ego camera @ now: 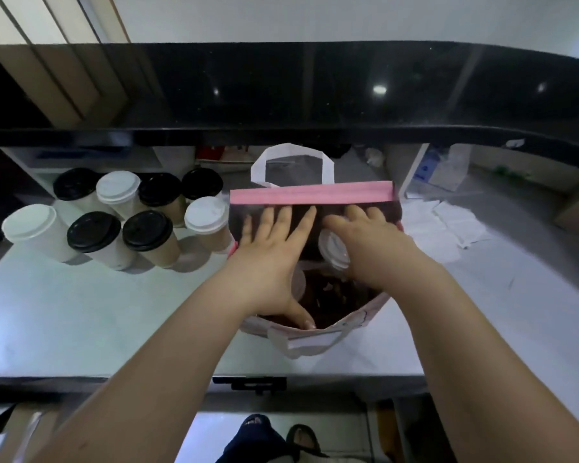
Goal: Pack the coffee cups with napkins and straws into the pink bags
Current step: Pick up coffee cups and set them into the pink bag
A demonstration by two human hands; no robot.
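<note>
The pink bag [311, 192] stands open in the middle of the white counter [81, 312], and both hands are down inside its mouth. The left hand [274, 248] lies flat with its fingers straight and spread, their tips toward the far wall at twelve o'clock and the thumb reaching back to the near rim at six; it holds nothing. The right hand [368, 242] is stretched out beside it in the same way, fingers flat toward the far wall, and as far as can be seen it grips nothing either, though its fingertips are blurred. A white-lidded cup [331, 248] sits in the bag just under the right hand, and a second lid shows dimly below the left palm. Eight more lidded cups [94, 232] wait at nine to ten o'clock of the bag, and loose napkins [448, 225] lie at three o'clock; no straws can be made out. The hands seem to be spreading the bag to make room. The walls look soft, so a hard push outward could tip the cups already inside or loosen a lid. The near wall folds inward at six o'clock and might catch the next cup. A left forearm swinging out could topple the crowded cups.
</note>
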